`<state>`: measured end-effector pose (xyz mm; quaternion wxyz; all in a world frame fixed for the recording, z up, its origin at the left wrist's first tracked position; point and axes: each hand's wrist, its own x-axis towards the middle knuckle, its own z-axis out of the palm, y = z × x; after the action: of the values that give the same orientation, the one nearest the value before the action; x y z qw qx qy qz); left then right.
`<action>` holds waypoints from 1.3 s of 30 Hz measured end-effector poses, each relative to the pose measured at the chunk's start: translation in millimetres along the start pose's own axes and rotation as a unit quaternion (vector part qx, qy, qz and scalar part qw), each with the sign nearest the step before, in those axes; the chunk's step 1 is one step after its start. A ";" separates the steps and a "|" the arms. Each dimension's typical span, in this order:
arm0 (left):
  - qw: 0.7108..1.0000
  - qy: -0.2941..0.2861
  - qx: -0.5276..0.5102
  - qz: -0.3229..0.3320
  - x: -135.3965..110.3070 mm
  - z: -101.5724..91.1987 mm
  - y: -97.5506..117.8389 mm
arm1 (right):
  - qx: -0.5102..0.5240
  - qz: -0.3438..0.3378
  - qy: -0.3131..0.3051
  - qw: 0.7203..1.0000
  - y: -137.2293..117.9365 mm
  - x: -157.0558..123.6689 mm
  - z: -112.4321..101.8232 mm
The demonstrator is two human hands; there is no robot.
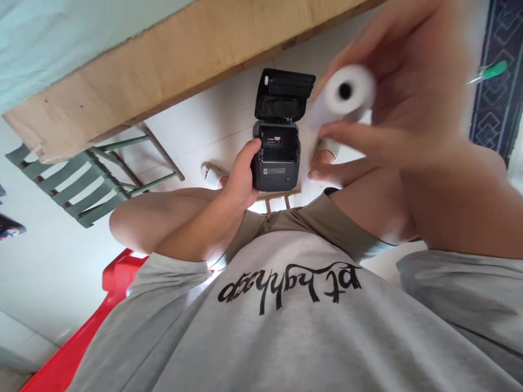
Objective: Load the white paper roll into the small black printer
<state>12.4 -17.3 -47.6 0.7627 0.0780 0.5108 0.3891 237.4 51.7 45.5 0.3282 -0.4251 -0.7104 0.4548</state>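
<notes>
My left hand [241,174] grips a small dark grey printer [275,158] from its left side, held over my lap. Its lid [284,95] stands open and the paper bay inside looks empty. My right hand [392,81] is raised close to the camera, blurred, with thumb and fingers pinched on a white paper roll [347,92] whose hollow core faces me. The roll is up and to the right of the printer, apart from it.
I sit looking down at my grey shirt [294,326] and bare knees. A wooden table edge [163,65] runs above. A green slatted chair [81,185] stands left, a red plastic seat [110,294] lower left, a patterned rug [498,98] right, a sandal [210,173] on the floor.
</notes>
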 end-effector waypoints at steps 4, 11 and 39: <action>0.999 -0.009 -0.011 0.030 2.2 7.8 -2.2 | -0.265 -0.025 -0.124 0.956 10.9 -11.8 24.6; 1.000 -0.007 0.006 0.014 1.4 17.4 0.3 | -0.424 0.085 -0.183 0.883 20.2 -5.6 41.6; 0.982 -0.127 0.131 0.050 4.6 -0.2 -2.8 | -0.257 -0.049 0.109 0.959 5.9 -15.1 19.6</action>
<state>14.5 -16.2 -52.4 0.7841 0.2516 0.4517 0.3433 228.8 32.2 31.5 0.3049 -0.5066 -0.7834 0.1916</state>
